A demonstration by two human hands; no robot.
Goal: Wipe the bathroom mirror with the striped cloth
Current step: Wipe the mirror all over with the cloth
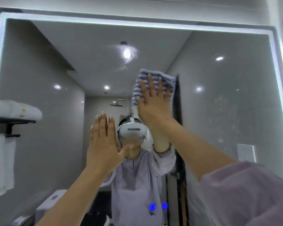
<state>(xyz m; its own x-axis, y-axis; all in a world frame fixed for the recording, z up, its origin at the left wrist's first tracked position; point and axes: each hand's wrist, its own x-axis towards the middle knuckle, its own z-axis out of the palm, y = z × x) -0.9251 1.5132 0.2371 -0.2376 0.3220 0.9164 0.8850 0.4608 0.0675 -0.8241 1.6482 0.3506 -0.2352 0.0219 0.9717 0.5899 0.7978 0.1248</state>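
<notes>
On the far left of the mirror [227, 98] I see the reflection of a folded white towel [16, 110] lying on a dark shelf [13, 122]. A bright lit frame [137, 24] runs around the glass.

Left of centre, my left hand [103, 144] is raised with its palm toward the glass, fingers straight and together, thumb out to the right, holding nothing. I cannot tell whether it touches the surface. Just to its right is the reflection of a white headset [131, 132].

Higher up and right of centre, my right hand [153, 106] lies flat with the fingers spread and straight, pressing the striped cloth [143, 74] against the mirror. The blue-and-white cloth shows above and between the fingers, in the upper middle of the glass.

Low down, near the bottom edge, two blue round icons [152, 206] glow. On the right a white wall socket [246, 152] is reflected, and a pale purple sleeve [252, 193] fills the near right corner.
</notes>
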